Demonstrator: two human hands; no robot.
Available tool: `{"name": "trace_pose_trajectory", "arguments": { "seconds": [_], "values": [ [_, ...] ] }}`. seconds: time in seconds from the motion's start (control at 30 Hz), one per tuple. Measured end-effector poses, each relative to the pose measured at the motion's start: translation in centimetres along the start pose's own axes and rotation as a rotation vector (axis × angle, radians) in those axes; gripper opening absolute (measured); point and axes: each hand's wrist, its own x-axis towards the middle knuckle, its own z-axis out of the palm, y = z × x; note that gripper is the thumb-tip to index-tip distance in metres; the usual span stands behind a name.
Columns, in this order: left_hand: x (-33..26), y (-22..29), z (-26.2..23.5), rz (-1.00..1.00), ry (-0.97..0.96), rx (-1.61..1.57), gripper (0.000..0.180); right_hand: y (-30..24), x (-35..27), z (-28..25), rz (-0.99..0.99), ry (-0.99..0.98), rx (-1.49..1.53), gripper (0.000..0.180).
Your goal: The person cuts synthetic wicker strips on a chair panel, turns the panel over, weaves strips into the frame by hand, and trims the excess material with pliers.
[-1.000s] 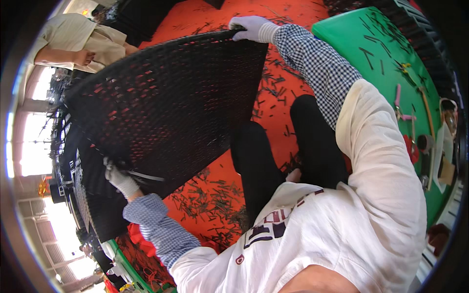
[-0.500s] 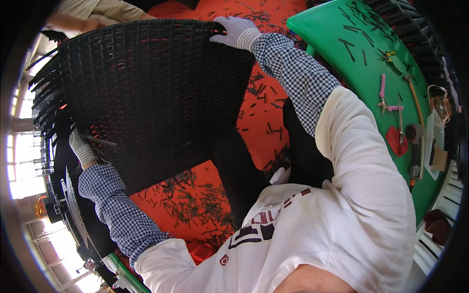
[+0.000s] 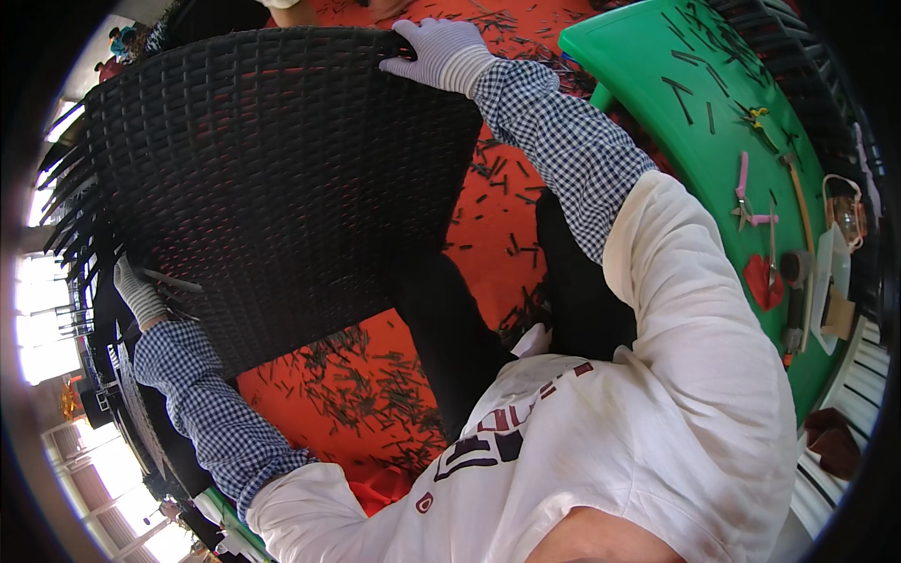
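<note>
Two gloved hands hold a large black woven panel [image 3: 272, 178] up over an orange floor [image 3: 488, 235]. The right hand [image 3: 436, 52] sits at twelve o'clock, fingers curled over the panel's top edge and clenched on it. The left hand [image 3: 139, 293] is at nine o'clock, closed around the panel's lower left edge where loose strand ends [image 3: 70, 216] fan out unfinished; a thin pale tool or strand seems to lie under its fingers, though I cannot tell which. The panel fills the picture's upper left, from ten to one o'clock, tilted across the person's dark-trousered legs [image 3: 469, 328].

The wide, flexible sheet is held at only two points, so it could sag or twist, and the grip at the frayed edge could slip, since the free ends give little to hold. Those ends might also snag a checked sleeve.

Short black offcuts [image 3: 366, 385] litter the floor toward six o'clock and could roll underfoot. At three o'clock a green table [image 3: 657, 122] carries pink-handled pliers [image 3: 743, 192], more cuttings and other small tools; it stands close to the right elbow and limits any swing of the panel that way.
</note>
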Motion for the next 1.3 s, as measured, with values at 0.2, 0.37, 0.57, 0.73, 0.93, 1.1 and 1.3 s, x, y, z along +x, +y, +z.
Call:
{"name": "trace_pose_trajectory", "arguments": {
  "seconds": [0.2, 0.37, 0.57, 0.73, 0.93, 1.1, 1.3],
  "values": [
    [2.4, -3.8, -4.2, 0.013, -0.006, -0.083, 0.037, -1.3, 1.0, -1.0, -0.025, -0.028, 0.057, 0.056],
    [0.5, -1.9, -2.6, 0.032, 0.020, -0.033, 0.036, -2.2, 1.0, -0.9, -0.136, 0.225, 0.009, 0.060],
    [-3.3, 0.1, -0.8, 0.055, 0.047, -0.084, 0.038, -2.6, 1.9, -2.1, -0.064, -0.006, 0.139, 0.057],
    [-3.3, 0.6, -0.5, 0.042, 0.072, 0.068, 0.038, -3.5, 2.1, -3.1, -0.117, 0.114, 0.120, 0.056],
    [-4.8, 1.8, 1.4, 0.037, 0.091, -0.035, 0.038, -3.6, 2.5, -3.8, -0.114, 0.032, 0.268, 0.057],
    [-4.9, 2.6, 1.9, 0.039, 0.096, 0.010, 0.037, -4.8, 2.6, -3.9, -0.007, 0.108, 0.194, 0.061],
    [-2.9, 0.1, -0.3, 0.073, 0.032, -0.005, 0.035, -1.3, 2.7, -2.8, 0.027, -0.085, 0.798, 0.073]
  ]
}}
